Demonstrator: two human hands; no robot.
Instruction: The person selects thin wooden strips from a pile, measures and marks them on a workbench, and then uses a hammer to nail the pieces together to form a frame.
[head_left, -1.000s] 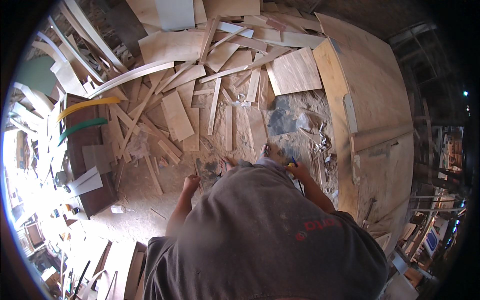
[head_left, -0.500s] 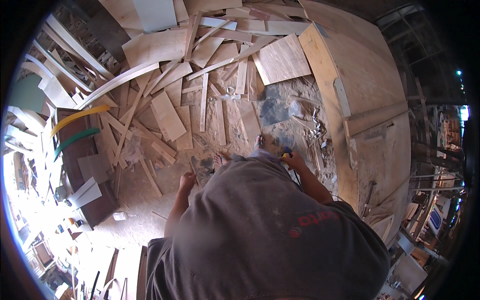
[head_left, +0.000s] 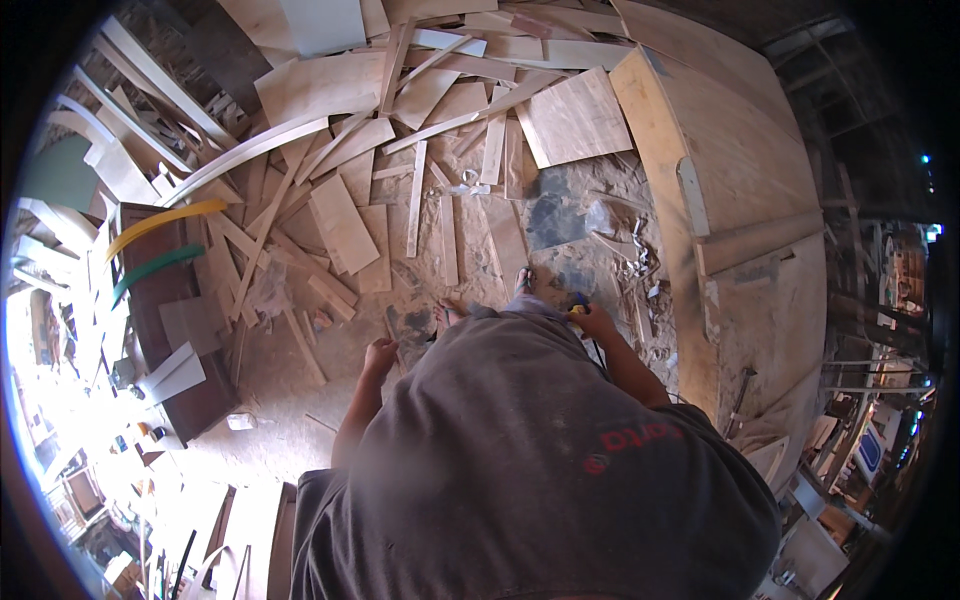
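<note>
The person stands over a dusty workshop floor [head_left: 300, 420] strewn with pale offcut plywood strips and boards [head_left: 420, 190], looking down past a grey shirt [head_left: 520, 470]. The right hand [head_left: 597, 322] is closed around a small yellow-and-blue object [head_left: 578, 304], of which only a tip shows above the knuckles; what kind of tool it is cannot be told. The left hand [head_left: 380, 357] hangs loosely at the person's left side with fingers curled and nothing visible in it, just near a dark patch of floor [head_left: 412, 322]. One foot [head_left: 523, 281] shows beyond the shirt, on the sawdust between the strips. To the right lies a large curved plywood panel [head_left: 740, 170] with a raised edge; at far left sit a dark brown wooden cabinet [head_left: 175, 300] and bent yellow and green strips [head_left: 160, 240]. As a judgement, work is at an early or in-between stage: the object is in hand but applied to nothing, and the scraps lie unsorted.
</note>
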